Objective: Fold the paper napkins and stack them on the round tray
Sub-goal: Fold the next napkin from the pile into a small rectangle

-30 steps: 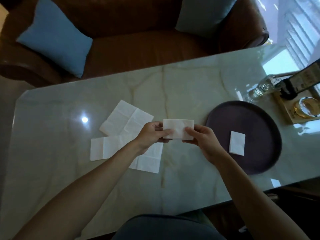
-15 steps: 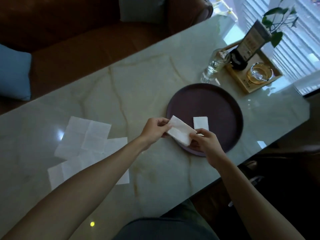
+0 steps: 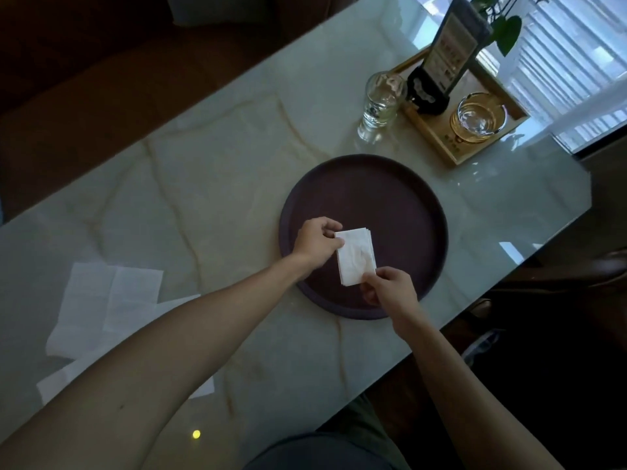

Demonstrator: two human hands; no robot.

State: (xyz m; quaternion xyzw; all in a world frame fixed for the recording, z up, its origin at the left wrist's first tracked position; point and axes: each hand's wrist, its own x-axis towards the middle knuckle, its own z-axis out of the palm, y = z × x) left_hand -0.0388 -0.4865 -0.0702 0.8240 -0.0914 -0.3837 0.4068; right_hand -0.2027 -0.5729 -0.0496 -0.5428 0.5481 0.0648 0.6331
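The already-stacked napkin on the round tray (image 3: 400, 205) can't be told apart: the folded napkin (image 3: 356, 256) covers that spot, only layered edges peek out at its far right corner, so whether it rests on it or hangs just above can't be told. Unfolded napkins (image 3: 108, 300) at lower left on the worktop (image 3: 210, 171) are partly hidden behind the left forearm. Left hand (image 3: 315, 244) pinches the napkin's far left corner, fingers curled; right hand (image 3: 390, 288) pinches the near right corner between thumb and fingers. Dim light, napkin creases hard to read. A glass (image 3: 381, 103), and a wooden tray (image 3: 468, 130) holding a dark card stand and a gold-rimmed dish, sit at far right; a plant is cut off by the top edge. Versus half a second back: the napkin was held over the tray's near-left rim beside the stacked one, now it's over the tray's left half.
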